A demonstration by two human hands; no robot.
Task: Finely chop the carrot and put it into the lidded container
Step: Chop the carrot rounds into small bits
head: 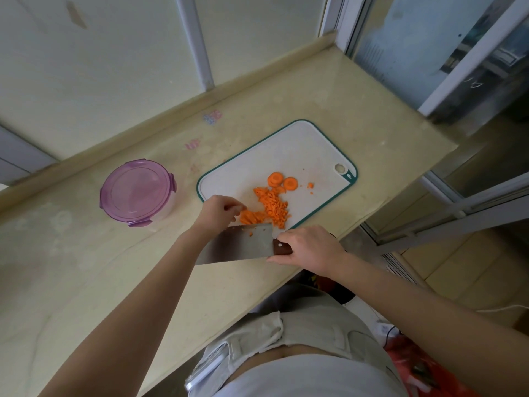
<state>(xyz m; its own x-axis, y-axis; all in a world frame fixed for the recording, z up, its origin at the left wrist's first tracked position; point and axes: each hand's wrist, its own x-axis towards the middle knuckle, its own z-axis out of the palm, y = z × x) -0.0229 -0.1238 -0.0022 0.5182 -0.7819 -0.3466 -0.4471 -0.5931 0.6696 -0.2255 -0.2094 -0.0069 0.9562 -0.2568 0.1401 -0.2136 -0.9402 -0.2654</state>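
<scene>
A white cutting board with a teal rim lies on the counter. On it sits a pile of chopped carrot, with two round carrot slices just beyond it. My left hand holds a bunch of carrot strips down with curled fingers at the board's near edge. My right hand grips the dark handle of a cleaver, whose wide blade stands against the strips. A round container with a purple clip lid stands closed to the left of the board.
The beige counter ends at a wall and window ledge behind the board. Its right edge drops off just past the board, by a sliding glass door. The near edge runs against my body.
</scene>
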